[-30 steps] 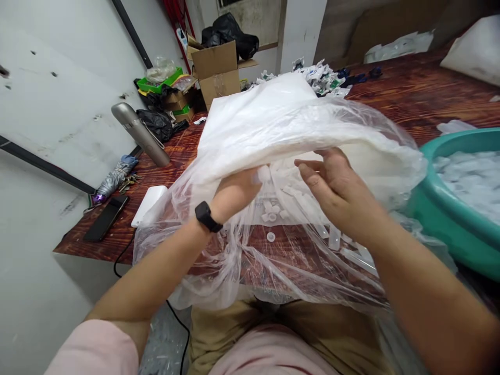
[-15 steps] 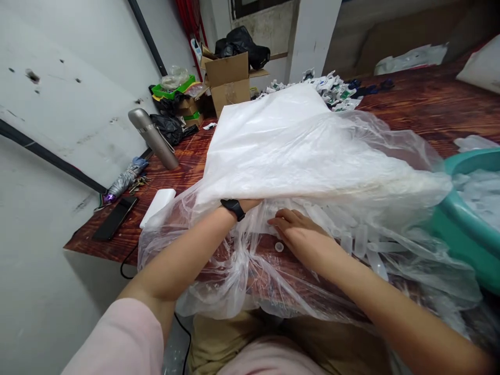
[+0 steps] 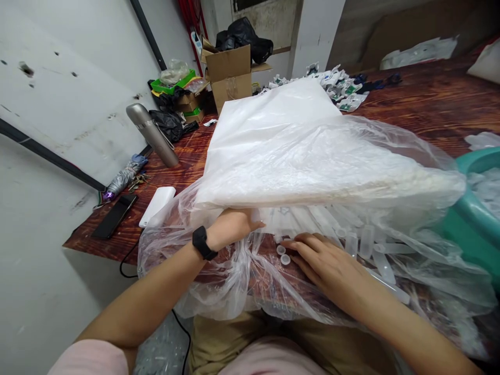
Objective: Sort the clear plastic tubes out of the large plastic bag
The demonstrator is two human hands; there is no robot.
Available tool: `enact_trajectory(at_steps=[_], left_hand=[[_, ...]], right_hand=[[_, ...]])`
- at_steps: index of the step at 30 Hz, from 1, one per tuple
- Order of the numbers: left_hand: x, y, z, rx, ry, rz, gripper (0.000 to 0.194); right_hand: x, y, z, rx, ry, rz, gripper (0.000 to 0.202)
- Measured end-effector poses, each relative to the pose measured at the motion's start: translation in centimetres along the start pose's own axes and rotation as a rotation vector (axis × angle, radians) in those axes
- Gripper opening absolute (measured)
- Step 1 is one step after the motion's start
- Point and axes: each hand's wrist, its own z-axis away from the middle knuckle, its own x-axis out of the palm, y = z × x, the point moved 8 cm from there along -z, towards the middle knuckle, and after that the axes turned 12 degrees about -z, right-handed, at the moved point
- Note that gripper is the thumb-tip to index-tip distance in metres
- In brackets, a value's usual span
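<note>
My left hand (image 3: 234,224), with a black watch on its wrist, is closed at the front edge of a large white plastic bag (image 3: 269,151). Its thumb shows, and a pale bit of something sits beside the thumb; the other fingers are mostly hidden. My right hand (image 3: 322,255) rests low over the table, fingers stretched and slightly apart. Its fingertips are beside small translucent caps, two of which, a cap (image 3: 280,250) and another cap (image 3: 285,259), lie on the wood. Translucent plastic tubes (image 3: 366,241) lie in the clear plastic film right of that hand.
A teal basin (image 3: 464,219) of translucent pieces stands at the right. Along the left are a phone (image 3: 114,216), a white box-like item (image 3: 157,207), a metal flask (image 3: 153,135) and a folded umbrella (image 3: 127,177). Behind the bag stands a cardboard box (image 3: 230,73).
My left hand has drawn back from under the bag, leftward and toward me. My right hand has moved slightly right and down. More caps show beside its fingertips.
</note>
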Motion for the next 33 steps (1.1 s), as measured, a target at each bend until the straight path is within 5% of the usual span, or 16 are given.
enact_trajectory(at_steps=[6, 9, 13, 17, 25, 29, 33], left_hand=[[-1.5, 0.6, 3.4, -0.081, 0.111, 0.237, 0.027], [-0.7, 0.5, 5.2, -0.228, 0.14, 0.688, 0.031], [2.6, 1.7, 7.2, -0.4, -0.06, 1.301, 0.057], [3.7, 3.5, 8.7, -0.407, -0.182, 1.564, 0.047], [4.6, 4.9, 10.2, -0.425, -0.223, 1.622, 0.064], [4.5, 5.2, 10.2, -0.388, -0.229, 1.525, 0.052], [4.7, 5.1, 10.3, -0.391, -0.214, 1.49, 0.052]], right_hand=[[0.2, 0.4, -0.2, 0.073, 0.044, -0.01, 0.025], [0.3, 0.6, -0.5, 0.102, 0.045, -0.013, 0.023], [0.4, 0.7, -1.2, 0.156, 0.057, 0.001, 0.027], [0.5, 0.8, -2.0, 0.204, 0.069, 0.006, 0.03], [0.3, 1.5, -3.1, 0.258, 0.041, -0.051, 0.027], [0.1, 1.5, -3.8, 0.229, 0.022, -0.121, 0.044], [0.2, 1.6, -4.3, 0.189, 0.013, -0.233, 0.035]])
